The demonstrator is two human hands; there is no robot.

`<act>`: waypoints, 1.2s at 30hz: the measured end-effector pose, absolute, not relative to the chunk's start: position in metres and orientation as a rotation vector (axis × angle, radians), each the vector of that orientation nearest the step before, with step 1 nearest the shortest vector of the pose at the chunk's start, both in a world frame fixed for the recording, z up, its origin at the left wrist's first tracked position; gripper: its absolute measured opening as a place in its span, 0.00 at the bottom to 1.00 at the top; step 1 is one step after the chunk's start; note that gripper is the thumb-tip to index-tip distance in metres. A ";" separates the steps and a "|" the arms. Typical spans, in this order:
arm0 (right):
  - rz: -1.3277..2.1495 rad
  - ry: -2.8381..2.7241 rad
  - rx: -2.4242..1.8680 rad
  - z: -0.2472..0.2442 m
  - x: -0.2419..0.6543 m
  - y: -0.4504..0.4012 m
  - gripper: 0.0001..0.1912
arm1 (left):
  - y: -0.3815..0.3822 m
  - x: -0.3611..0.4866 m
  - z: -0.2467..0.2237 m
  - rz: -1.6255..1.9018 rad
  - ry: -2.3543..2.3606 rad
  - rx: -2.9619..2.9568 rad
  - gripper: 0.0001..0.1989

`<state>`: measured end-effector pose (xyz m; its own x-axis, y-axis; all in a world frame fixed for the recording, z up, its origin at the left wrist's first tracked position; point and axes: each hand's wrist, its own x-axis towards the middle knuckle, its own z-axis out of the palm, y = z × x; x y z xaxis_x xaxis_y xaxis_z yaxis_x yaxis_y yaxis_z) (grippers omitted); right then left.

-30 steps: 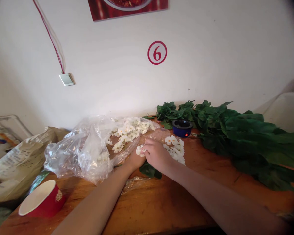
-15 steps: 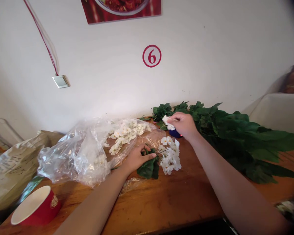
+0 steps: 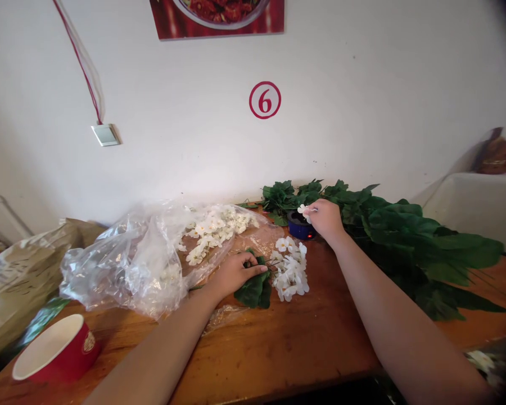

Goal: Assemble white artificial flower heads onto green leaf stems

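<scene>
My right hand [image 3: 325, 219] pinches a small white artificial blossom [image 3: 304, 211] just above and touching-close to a blue round dish [image 3: 299, 226], in front of a heap of dark green artificial leaves [image 3: 409, 247]. My left hand [image 3: 238, 274] closes on a green leaf sprig [image 3: 253, 291] lying on the wooden table. Next to that sprig lies a spray of white flowers [image 3: 290, 274]. More white blossoms [image 3: 213, 230] lie against a crumpled clear plastic bag [image 3: 126, 264], left of my left hand.
A red paper cup [image 3: 57, 349] lies tilted near the table's front left. A pale printed sack [image 3: 21, 275] is at the far left. A white basin [image 3: 476, 208] stands to the right. Behind the table rises a white wall with a red-circled 6.
My right hand has moved down and right, with the blossom now lower, near the blue dish. My left hand stays on the leaf sprig. The view has tilted slightly.
</scene>
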<state>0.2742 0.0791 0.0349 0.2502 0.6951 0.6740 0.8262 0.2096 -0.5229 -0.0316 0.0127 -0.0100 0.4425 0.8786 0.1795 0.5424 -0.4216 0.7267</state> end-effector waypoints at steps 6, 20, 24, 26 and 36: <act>-0.176 -1.562 -1.529 0.027 0.278 0.086 0.07 | 0.015 -0.032 -0.012 0.758 1.149 2.064 0.21; -0.201 -1.491 -1.519 0.028 0.281 0.084 0.09 | 0.014 -0.031 -0.010 0.785 1.130 2.081 0.21; -0.143 -1.388 -1.536 0.030 0.283 0.080 0.08 | 0.014 -0.031 -0.010 0.789 1.124 2.074 0.21; -0.124 -1.340 -1.567 0.032 0.283 0.078 0.07 | 0.015 -0.031 -0.010 0.786 1.122 2.077 0.21; 0.003 -1.243 -1.675 0.044 0.276 0.065 0.06 | 0.017 -0.031 -0.013 0.777 1.124 2.096 0.21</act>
<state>0.2762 0.0648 0.0438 0.4701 0.7154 0.5170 0.7131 0.0374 -0.7001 -0.0311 0.0166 -0.0125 0.4625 0.8636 0.2006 0.4930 -0.4386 0.7514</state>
